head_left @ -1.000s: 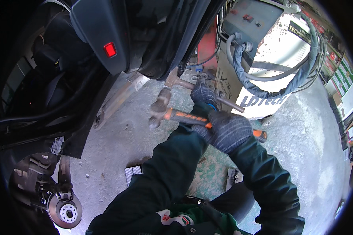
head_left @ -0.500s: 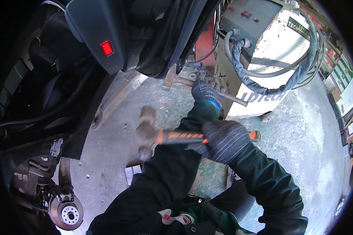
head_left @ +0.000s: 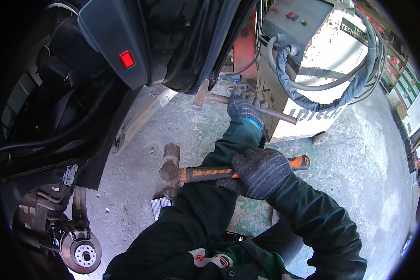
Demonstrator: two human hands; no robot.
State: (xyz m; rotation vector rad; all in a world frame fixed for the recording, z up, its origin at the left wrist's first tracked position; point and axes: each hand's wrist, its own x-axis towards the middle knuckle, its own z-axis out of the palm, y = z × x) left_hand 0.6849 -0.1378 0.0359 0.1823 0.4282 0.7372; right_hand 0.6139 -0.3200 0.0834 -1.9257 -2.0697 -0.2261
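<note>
My gloved left hand (head_left: 245,109) grips the steel handle of a tool (head_left: 200,95) with a hammer-like head, held below the black car door (head_left: 186,56) near its lower edge. Whether the head touches the door is unclear. My gloved right hand (head_left: 261,172) is closed on an orange-and-black hammer (head_left: 198,173), held crosswise over my left forearm, its worn metal head out to the left above the floor.
A white machine (head_left: 326,56) with looped hoses stands at the right, a red object (head_left: 242,42) behind. The car's open doorway (head_left: 70,121) and brake disc (head_left: 70,249) are at the left. A metal beam (head_left: 137,121) and pleated filter (head_left: 157,207) lie on the concrete floor (head_left: 135,177).
My right hand and its hammer have come down toward me, the head now lower and further left. My left hand with its tool has moved only slightly right.
</note>
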